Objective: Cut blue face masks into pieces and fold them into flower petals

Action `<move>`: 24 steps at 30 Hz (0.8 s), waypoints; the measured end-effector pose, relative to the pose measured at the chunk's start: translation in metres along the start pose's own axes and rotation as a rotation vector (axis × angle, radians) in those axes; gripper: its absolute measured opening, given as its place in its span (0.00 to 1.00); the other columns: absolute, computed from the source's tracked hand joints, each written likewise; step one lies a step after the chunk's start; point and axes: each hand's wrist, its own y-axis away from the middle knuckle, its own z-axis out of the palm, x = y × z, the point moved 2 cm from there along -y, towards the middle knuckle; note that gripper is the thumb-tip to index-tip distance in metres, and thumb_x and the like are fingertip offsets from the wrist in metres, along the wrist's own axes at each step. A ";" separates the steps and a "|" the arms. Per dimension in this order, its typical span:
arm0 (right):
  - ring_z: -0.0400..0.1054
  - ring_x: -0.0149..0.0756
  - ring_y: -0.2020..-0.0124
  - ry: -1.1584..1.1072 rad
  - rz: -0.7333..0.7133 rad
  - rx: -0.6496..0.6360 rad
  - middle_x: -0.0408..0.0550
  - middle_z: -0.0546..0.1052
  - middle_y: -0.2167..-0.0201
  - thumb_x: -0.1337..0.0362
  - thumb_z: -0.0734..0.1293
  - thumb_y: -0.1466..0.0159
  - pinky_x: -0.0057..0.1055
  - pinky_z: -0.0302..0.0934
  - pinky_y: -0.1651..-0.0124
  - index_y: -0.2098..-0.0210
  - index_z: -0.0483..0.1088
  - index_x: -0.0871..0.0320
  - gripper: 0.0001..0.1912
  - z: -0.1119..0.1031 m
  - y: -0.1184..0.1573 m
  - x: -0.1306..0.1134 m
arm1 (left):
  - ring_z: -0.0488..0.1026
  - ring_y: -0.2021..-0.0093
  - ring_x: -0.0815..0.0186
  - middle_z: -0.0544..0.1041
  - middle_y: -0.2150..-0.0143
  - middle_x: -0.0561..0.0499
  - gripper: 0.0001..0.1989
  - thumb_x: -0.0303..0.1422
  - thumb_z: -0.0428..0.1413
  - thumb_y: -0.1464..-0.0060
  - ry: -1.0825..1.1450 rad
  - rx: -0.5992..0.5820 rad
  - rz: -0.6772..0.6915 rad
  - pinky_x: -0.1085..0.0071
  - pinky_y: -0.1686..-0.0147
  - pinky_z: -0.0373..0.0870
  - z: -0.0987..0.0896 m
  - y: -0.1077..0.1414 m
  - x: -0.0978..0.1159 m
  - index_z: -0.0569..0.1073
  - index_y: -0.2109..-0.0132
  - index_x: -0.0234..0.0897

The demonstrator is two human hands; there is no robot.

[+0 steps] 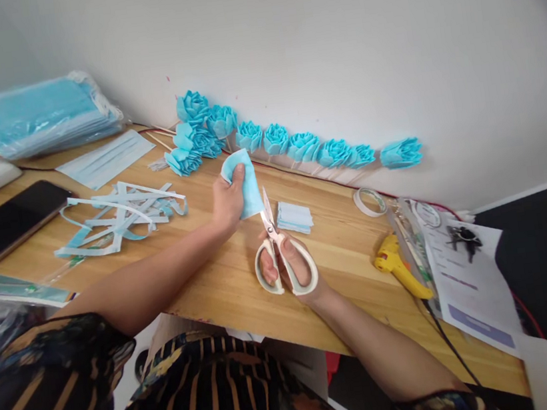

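Note:
Over the middle of the wooden table, my left hand (229, 201) pinches a folded piece of blue face-mask fabric (252, 191) between thumb and fingers. White-handled scissors (270, 229) are in my right hand (291, 263), their handles around my thumb and fingers. The blades are parted and point up, close to the lower right edge of the fabric; whether they touch it I cannot tell. Just right of the blades lies a small stack of cut pale-blue mask pieces (294, 217). A tangle of cut mask strips (121, 215) lies left of my left hand.
Several blue fabric flowers (303, 147) on sticks line the wall. A bag of masks (40, 115), a single mask (106, 158) and a phone (9, 226) are at left. On the right are a tape roll (370, 202), a yellow glue gun (400, 265), papers (469, 273) and keys (465, 240).

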 end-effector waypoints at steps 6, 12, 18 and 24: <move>0.59 0.26 0.85 0.015 0.021 0.027 0.37 0.68 0.81 0.44 0.62 0.35 0.24 0.54 0.84 0.54 0.67 0.55 0.22 0.001 0.000 0.001 | 0.68 0.74 0.69 0.70 0.75 0.54 0.14 0.43 0.57 0.43 -0.004 -0.003 0.019 0.74 0.74 0.66 0.000 0.000 0.001 0.74 0.64 0.35; 0.57 0.25 0.86 0.050 0.010 0.025 0.36 0.66 0.82 0.46 0.62 0.34 0.23 0.54 0.84 0.54 0.67 0.56 0.20 0.005 0.001 -0.003 | 0.67 0.75 0.70 0.68 0.76 0.55 0.16 0.45 0.58 0.44 -0.004 -0.005 0.004 0.74 0.75 0.65 -0.001 -0.003 -0.001 0.72 0.66 0.35; 0.56 0.24 0.87 0.043 0.056 0.057 0.35 0.65 0.83 0.44 0.64 0.36 0.22 0.52 0.86 0.54 0.66 0.57 0.23 0.006 0.001 -0.004 | 0.65 0.75 0.68 0.67 0.75 0.54 0.16 0.45 0.58 0.44 0.000 0.003 -0.016 0.70 0.72 0.63 -0.002 -0.003 0.000 0.72 0.65 0.35; 0.55 0.24 0.86 -0.049 0.087 0.042 0.34 0.64 0.83 0.43 0.64 0.36 0.24 0.57 0.81 0.55 0.68 0.56 0.23 0.001 0.000 -0.001 | 0.68 0.71 0.69 0.70 0.74 0.55 0.17 0.45 0.59 0.45 0.021 -0.004 -0.033 0.73 0.69 0.65 -0.003 -0.004 0.002 0.73 0.62 0.33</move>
